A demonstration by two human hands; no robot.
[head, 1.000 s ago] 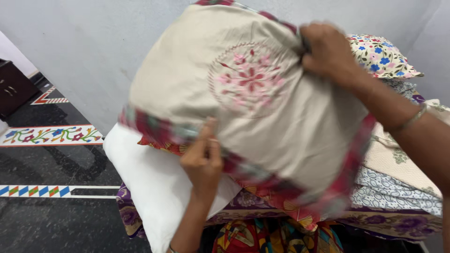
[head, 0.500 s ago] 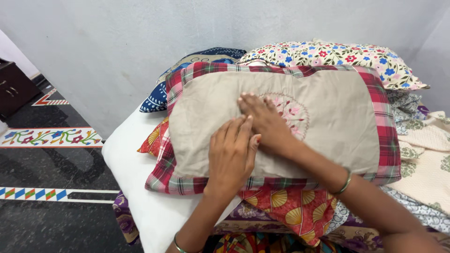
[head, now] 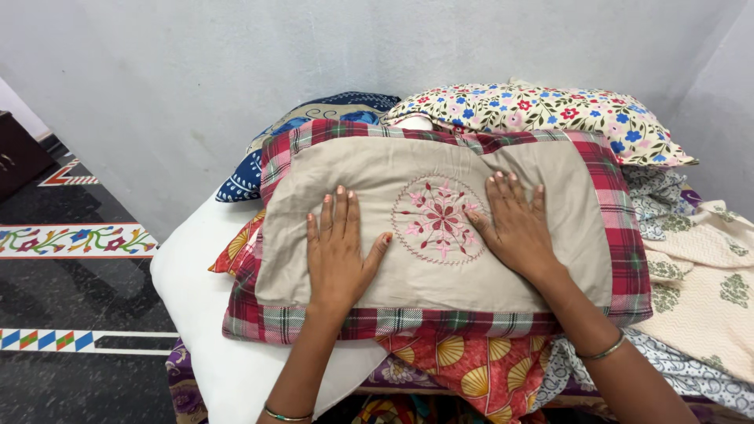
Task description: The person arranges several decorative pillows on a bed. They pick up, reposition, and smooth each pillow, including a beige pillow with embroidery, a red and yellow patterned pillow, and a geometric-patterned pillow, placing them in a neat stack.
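A beige pillow point(head: 408, 180) with a red plaid border and a pink embroidered flower circle in its middle lies flat on top of a pile of bedding. My left hand point(head: 338, 251) rests palm down on its left half, fingers spread. My right hand point(head: 514, 224) presses flat on the right half, just beside the embroidery. Neither hand grips anything. A bare white pillow point(head: 200, 290) lies underneath at the left, and a red pillow with yellow fan shapes point(head: 471, 365) sticks out below the front edge.
Behind the pile sit a white pillow with small coloured flowers point(head: 542, 110) and a dark blue patterned pillow point(head: 314, 118), against a grey wall. Cream printed cloth point(head: 707, 275) is heaped at the right. Dark floor with painted borders point(head: 71, 239) lies to the left.
The beige pillow was held up in the air by both hands, then laid flat on the pile. My hands moved apart from its centre to either side of the embroidery.
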